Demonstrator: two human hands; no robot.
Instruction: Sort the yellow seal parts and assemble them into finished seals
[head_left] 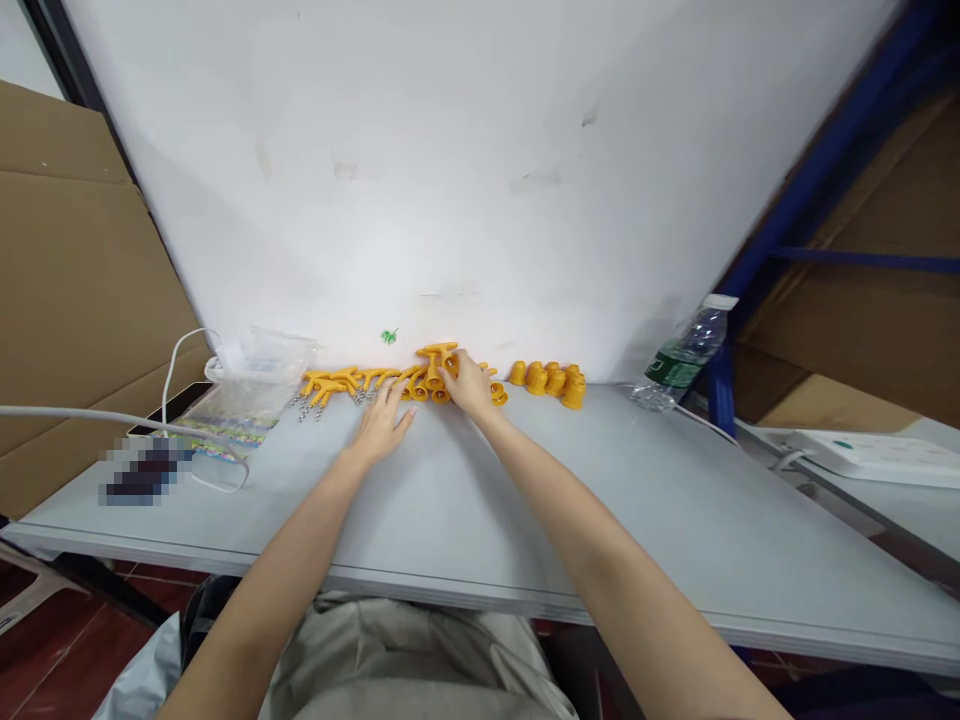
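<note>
My right hand (471, 387) is closed round a yellow plastic piece (437, 352) with a branched top, at the back of the table against the white panel. Its fingertips are partly hidden behind the piece. Just left of it, my left hand (381, 430) is open, thumb apart, its fingertips at the edge of the yellow pile. Under and beside the hands lie several yellow cup-ended pieces (419, 394), some with their round openings facing me. Further left is a heap of yellow branch-shaped pieces (330, 384) with silvery screw-like ends (304, 404).
Yellow cups (555, 381) stand in a cluster to the right. A plastic bottle (686, 352) leans beyond them, near a white power strip (874, 457). At left are clear plastic bags (266, 355), a phone (187, 402) and a white cable (112, 413). A small green item (389, 337) is against the panel.
</note>
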